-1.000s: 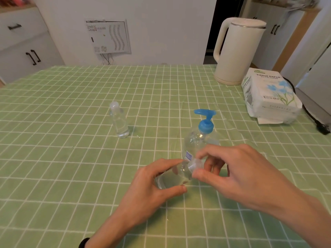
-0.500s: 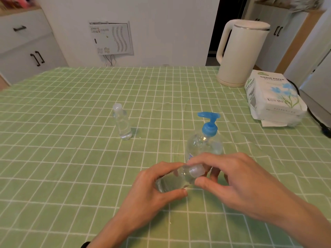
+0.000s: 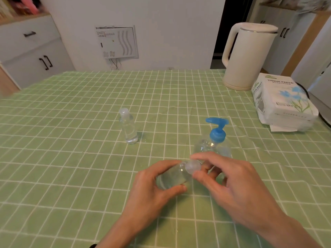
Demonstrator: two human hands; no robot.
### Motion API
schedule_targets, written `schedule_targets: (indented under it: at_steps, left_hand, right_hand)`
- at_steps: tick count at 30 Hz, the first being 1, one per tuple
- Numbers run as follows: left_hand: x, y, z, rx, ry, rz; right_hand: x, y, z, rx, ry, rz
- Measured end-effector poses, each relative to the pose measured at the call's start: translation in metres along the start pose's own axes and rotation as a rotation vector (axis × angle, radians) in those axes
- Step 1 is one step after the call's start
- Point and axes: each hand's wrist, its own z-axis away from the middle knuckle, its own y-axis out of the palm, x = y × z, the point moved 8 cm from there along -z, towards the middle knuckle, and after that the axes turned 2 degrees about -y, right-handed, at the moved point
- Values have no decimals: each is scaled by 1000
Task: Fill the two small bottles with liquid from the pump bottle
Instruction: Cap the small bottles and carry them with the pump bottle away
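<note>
My left hand (image 3: 152, 190) grips a small clear bottle (image 3: 172, 176), tilted with its neck toward the right. My right hand (image 3: 231, 183) pinches the bottle's pale cap (image 3: 192, 167) between thumb and forefinger. Just behind my hands stands the clear pump bottle (image 3: 213, 147) with a blue pump head; its lower part is hidden by my right hand. A second small clear bottle (image 3: 128, 128), capped and upright, stands alone on the green checked tablecloth (image 3: 71, 158) to the left.
A cream electric kettle (image 3: 248, 56) stands at the back right. A pack of tissue paper (image 3: 283, 102) lies to its right near the table's right edge, with a black cable (image 3: 326, 122) beside it. White cabinets stand beyond the table.
Both hands stay on the small bottle and its cap; my right fingers have shifted slightly round the cap. The view has tilted a little.
</note>
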Motion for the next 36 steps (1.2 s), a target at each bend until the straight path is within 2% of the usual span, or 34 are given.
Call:
schedule_targets:
  at_steps: [3, 5, 15, 17, 20, 22, 26, 29, 36]
  left_hand:
    - [14, -23, -16, -83, -62, 118]
    - [23, -41, -29, -156, -98, 169]
    - [55, -98, -37, -353, -114, 162]
    - [60, -108, -35, -400, -125, 126]
    - [65, -117, -37, -445, -158, 54]
    - [67, -118, -46, -404, -159, 30]
    - [67, -110, -71, -180, -145, 38]
    - [68, -109, -84, -117, -128, 67]
    - [68, -107, -90, -145, -85, 94]
  right_hand:
    - [-13, -17, 2, -131, 65, -192]
    - [-26, -29, 5, -215, 117, -236]
    - [-76, -41, 21, -377, 305, -162]
    - [-81, -38, 19, -362, 353, -131]
    - [-89, -23, 13, -239, 436, -137]
    - [-93, -6, 11, -123, 462, -205]
    - [-96, 19, 8, 6, 474, -269]
    - [-96, 21, 3, -32, 455, -247]
    - [-95, 21, -3, -160, 379, -255]
